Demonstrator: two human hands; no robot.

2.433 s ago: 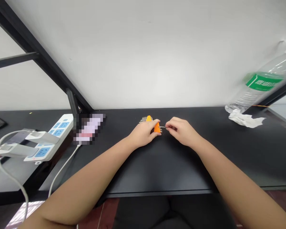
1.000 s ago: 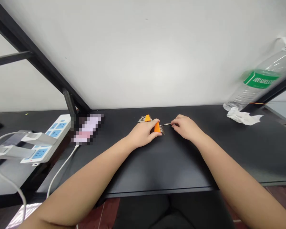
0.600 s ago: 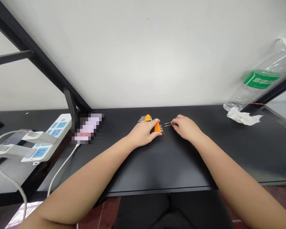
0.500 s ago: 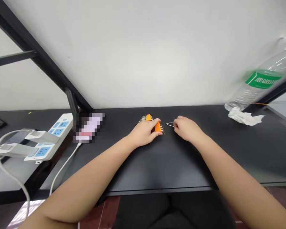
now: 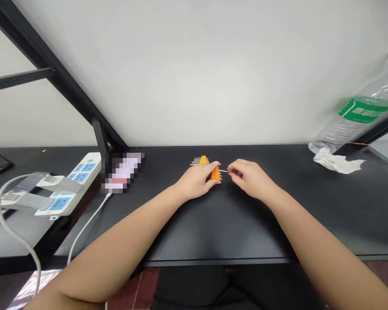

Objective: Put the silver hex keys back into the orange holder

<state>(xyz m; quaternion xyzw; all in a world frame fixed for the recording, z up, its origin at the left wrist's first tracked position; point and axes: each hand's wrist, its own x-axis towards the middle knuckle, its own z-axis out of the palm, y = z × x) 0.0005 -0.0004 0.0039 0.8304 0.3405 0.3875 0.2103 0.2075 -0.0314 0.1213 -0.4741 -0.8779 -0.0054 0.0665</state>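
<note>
An orange holder of hex keys (image 5: 215, 174) lies on the black table, with my left hand (image 5: 198, 178) closed round it. Several metal keys stick out past its right side, and more key ends show at its far left. My right hand (image 5: 247, 176) pinches a thin silver hex key (image 5: 224, 171) between thumb and fingers. The key's left tip meets the holder's right edge; whether it sits inside a slot I cannot tell. My right fingers cover the key's other end.
At the right, a clear plastic bottle (image 5: 355, 116) with a green label leans by the wall, and a crumpled tissue (image 5: 338, 162) lies beside it. To the left are a blurred-out phone (image 5: 124, 172) on a white cable and a white power strip (image 5: 74, 185) with plugs.
My right hand has moved left, bringing the hex key up to the holder. One key now shows at its fingers, where two thin rods showed before. My left hand keeps its grip.
</note>
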